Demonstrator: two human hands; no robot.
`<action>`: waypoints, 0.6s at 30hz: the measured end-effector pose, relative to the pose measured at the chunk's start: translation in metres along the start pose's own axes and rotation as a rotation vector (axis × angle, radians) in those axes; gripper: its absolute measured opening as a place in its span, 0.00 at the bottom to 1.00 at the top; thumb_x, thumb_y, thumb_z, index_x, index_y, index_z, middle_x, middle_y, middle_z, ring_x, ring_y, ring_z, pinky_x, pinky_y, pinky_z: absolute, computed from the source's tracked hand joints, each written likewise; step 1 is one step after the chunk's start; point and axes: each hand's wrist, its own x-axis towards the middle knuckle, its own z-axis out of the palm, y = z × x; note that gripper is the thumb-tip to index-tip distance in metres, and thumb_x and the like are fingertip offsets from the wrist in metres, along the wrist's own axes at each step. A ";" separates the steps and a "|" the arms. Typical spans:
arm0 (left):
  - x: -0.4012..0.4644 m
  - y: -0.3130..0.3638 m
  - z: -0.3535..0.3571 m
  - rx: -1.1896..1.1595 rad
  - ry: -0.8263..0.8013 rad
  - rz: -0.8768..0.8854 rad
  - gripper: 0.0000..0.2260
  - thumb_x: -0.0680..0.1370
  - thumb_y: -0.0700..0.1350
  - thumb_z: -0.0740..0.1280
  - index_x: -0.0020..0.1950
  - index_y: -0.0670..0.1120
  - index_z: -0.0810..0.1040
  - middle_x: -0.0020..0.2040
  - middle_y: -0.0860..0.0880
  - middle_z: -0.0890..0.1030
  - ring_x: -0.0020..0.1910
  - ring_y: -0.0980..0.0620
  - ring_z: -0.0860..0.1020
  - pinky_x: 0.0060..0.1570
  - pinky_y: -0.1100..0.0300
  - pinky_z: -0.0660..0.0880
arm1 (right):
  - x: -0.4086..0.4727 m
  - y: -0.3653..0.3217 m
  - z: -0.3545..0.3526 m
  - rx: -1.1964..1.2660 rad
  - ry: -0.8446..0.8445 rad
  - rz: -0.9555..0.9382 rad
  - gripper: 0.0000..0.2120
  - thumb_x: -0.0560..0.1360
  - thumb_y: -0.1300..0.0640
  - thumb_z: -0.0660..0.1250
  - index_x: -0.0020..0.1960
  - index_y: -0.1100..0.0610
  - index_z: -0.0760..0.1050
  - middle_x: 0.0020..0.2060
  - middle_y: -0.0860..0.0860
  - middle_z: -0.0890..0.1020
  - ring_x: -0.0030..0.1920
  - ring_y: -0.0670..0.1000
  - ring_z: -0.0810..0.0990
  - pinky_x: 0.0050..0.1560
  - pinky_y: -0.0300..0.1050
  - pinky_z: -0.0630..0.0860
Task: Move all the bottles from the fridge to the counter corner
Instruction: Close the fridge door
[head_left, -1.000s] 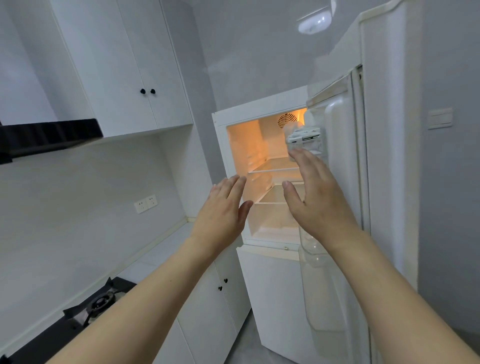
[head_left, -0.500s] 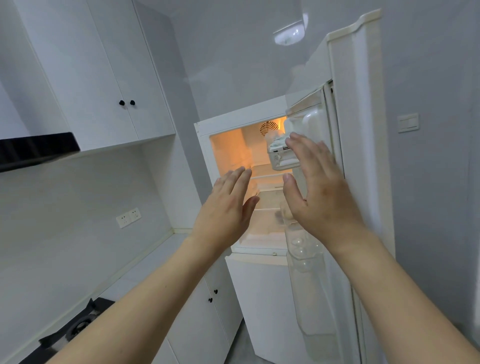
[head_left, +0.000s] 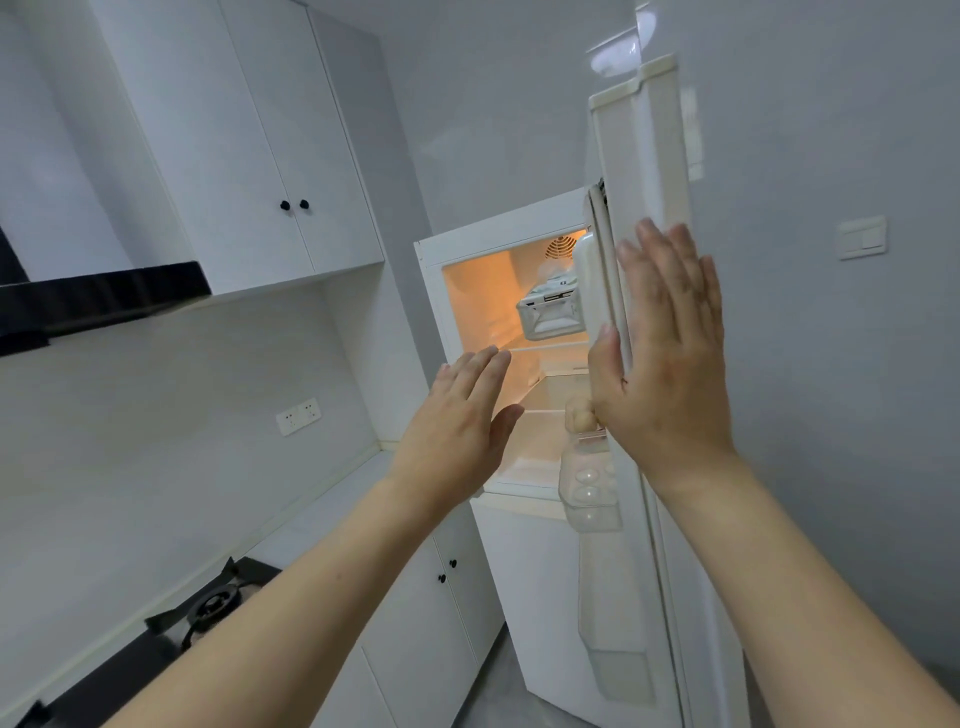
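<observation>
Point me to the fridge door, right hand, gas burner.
fridge door (head_left: 641, 171): head view, upper outer face.
right hand (head_left: 670, 364): head view, back of the hand.
gas burner (head_left: 213, 608): head view, centre ring.

Both bare arms reach forward and up. The left hand (head_left: 457, 431) is flat, its fingers straight and close together, thumb out to the side, holding nothing. The right hand (head_left: 667, 358) is higher, its fingers straight and a little spread, palm facing away, thumb pointing up.
</observation>
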 end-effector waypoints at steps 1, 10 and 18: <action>-0.002 0.000 0.001 0.008 -0.009 -0.009 0.27 0.81 0.57 0.51 0.76 0.43 0.62 0.74 0.45 0.66 0.73 0.44 0.63 0.74 0.49 0.56 | 0.000 -0.002 0.001 0.024 -0.003 -0.002 0.27 0.73 0.68 0.61 0.72 0.65 0.65 0.73 0.59 0.65 0.75 0.58 0.58 0.75 0.58 0.54; -0.020 0.000 0.002 -0.024 -0.043 -0.077 0.27 0.81 0.58 0.51 0.76 0.45 0.60 0.75 0.48 0.65 0.74 0.47 0.62 0.73 0.48 0.59 | -0.004 0.001 0.019 0.217 -0.203 -0.210 0.26 0.74 0.72 0.52 0.71 0.65 0.66 0.72 0.58 0.67 0.76 0.56 0.59 0.74 0.57 0.58; -0.050 0.027 0.011 -0.231 -0.001 -0.226 0.26 0.82 0.57 0.55 0.78 0.47 0.57 0.76 0.52 0.62 0.75 0.58 0.57 0.65 0.74 0.49 | 0.008 0.013 0.056 0.153 -0.284 -0.564 0.22 0.77 0.70 0.57 0.70 0.61 0.70 0.71 0.54 0.70 0.74 0.54 0.63 0.74 0.57 0.58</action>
